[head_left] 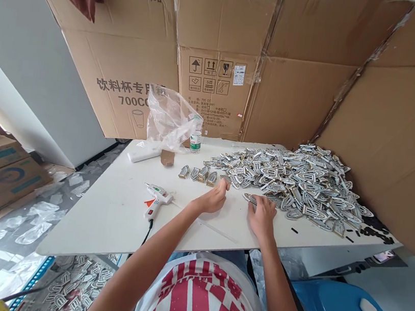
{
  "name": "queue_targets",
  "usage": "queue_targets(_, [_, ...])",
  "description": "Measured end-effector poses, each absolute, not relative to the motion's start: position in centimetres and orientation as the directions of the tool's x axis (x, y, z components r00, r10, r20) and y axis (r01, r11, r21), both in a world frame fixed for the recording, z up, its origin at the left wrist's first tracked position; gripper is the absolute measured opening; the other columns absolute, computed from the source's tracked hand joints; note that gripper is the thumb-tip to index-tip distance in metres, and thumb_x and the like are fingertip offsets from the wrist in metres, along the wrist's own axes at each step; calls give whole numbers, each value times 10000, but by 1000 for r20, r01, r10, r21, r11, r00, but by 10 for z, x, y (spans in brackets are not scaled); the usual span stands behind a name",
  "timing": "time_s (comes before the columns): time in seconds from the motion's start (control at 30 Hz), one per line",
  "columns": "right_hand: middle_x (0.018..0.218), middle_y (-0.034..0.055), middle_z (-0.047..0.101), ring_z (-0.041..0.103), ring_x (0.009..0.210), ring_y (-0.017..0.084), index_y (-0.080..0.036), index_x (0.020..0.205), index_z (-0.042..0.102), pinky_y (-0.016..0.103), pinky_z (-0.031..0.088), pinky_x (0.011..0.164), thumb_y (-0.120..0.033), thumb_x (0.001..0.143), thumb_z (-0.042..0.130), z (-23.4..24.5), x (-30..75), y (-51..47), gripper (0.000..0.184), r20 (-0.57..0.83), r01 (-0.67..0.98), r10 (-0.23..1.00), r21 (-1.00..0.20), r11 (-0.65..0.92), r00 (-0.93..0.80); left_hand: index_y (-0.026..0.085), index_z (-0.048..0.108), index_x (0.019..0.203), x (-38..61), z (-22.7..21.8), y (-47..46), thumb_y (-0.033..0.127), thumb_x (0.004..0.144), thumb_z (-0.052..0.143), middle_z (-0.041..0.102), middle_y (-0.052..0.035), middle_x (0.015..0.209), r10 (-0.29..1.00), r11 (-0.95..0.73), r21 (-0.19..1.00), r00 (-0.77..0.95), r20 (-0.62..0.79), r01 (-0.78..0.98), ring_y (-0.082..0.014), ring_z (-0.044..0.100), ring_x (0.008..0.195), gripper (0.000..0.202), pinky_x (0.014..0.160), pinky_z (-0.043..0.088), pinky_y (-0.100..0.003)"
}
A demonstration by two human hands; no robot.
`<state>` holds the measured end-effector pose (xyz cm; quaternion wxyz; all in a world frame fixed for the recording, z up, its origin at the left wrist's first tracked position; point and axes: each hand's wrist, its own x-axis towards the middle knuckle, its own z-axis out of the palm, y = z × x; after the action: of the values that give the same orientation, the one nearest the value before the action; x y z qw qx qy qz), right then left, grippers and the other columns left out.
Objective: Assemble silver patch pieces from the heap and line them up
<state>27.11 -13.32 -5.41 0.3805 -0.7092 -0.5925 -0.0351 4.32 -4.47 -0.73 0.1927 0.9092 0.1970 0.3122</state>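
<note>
Part (248, 198) under the fingers of the right hand (262, 213), right of middle on the tabletop (106, 213), about midway between far and near edges, just beside the left flank of a heap (289, 180). Right hand touching it, fingers spread over; impossible to tell a firm grasp from a light press. Left hand (216, 199) nearer the tabletop's middle, fingers bent inward, close to the row of parts (203, 174); hold, if any, impossible to tell.

Step in hand, by the look of it: handling of a single piece at the heap's border. Next move, as a judgement: calls for a fingertip pinch and a lift clear of overlapping neighbours.

Counts, outward: in the row, perhaps five, overlapping, exact number unclear. In the heap, stretching from the far edge toward the right corner, far too many to count. One glue gun (157, 201), left of the left hand, nozzle toward the left edge. One clear glue stick (217, 230) near the near edge. Toward the far edge, one bag (168, 119), one bottle (195, 141), one card scrap (167, 158). Black strips (377, 234) bunched at the right corner, uncountable, with a few apart.
</note>
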Motion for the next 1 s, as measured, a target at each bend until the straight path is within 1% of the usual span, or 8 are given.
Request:
queue_targets(0.13, [1136,162,698,544,1114,369,-223,1179,723,549,441,1025,-383,1022,509,-52,273,-133,310,519,826,826,-550,126,220,262,302,1005,44,-9,-46,-34,806,403,483,-75,1059,489,-850,457,718,496,263,-229,491,958,370,904,509,-404])
queue_targets(0.23, [1184,151,718,597,1113,346,-232,1210,717,527,472,1032,-508,1039,527,-45,276,-134,377,494,691,850,-680,245,184,252,347,1011,44,-8,-47,-20,836,402,507,-81,1062,492,-851,456,701,516,262,-228,508,969,329,911,510,-399])
queue_targets(0.4, [1249,118,742,677,970,271,-240,1273,703,404,556,846,-686,950,656,-30,270,-137,553,286,190,926,-951,243,247,218,507,1100,46,-3,-50,-39,813,396,586,-70,1062,541,-804,546,670,507,236,-201,561,938,400,863,516,-355])
queue_targets(0.53, [1096,77,748,657,816,216,-234,1203,714,333,540,703,-671,890,745,-25,249,-144,538,153,-136,943,-970,200,295,196,649,989,49,4,-54,-24,832,434,618,-59,971,584,-775,572,650,486,268,-180,581,851,345,806,506,-325])
queue_targets(0.63, [1006,63,746,652,798,213,-225,1118,738,337,554,714,-660,875,775,-24,234,-151,500,147,-119,936,-974,193,319,192,695,924,51,7,-56,-1,839,495,637,-62,960,593,-781,556,615,519,284,-181,603,861,291,826,512,-328])
queue_targets(0.73, [1035,85,764,674,853,243,-218,1077,758,364,585,751,-673,864,783,-23,229,-155,503,180,-45,950,-979,198,257,200,703,916,53,7,-58,40,844,591,673,-59,958,606,-788,524,562,563,324,-201,629,925,208,854,522,-337])
queue_targets(0.83, [1045,95,773,696,874,254,-218,1131,754,373,604,739,-672,868,781,-24,229,-157,526,194,-28,953,-978,206,233,210,708,977,54,5,-58,82,911,604,704,-59,990,657,-753,534,487,575,384,-189,651,920,178,789,530,-307])
queue_targets(1.0, [961,45,742,708,767,213,-244,1283,675,383,621,733,-619,901,772,-29,228,-156,544,233,-1,912,-969,248,338,221,704,1040,51,7,-57,226,1033,616,711,-38,978,689,-724,569,375,620,390,-141,661,805,89,728,545,-273])
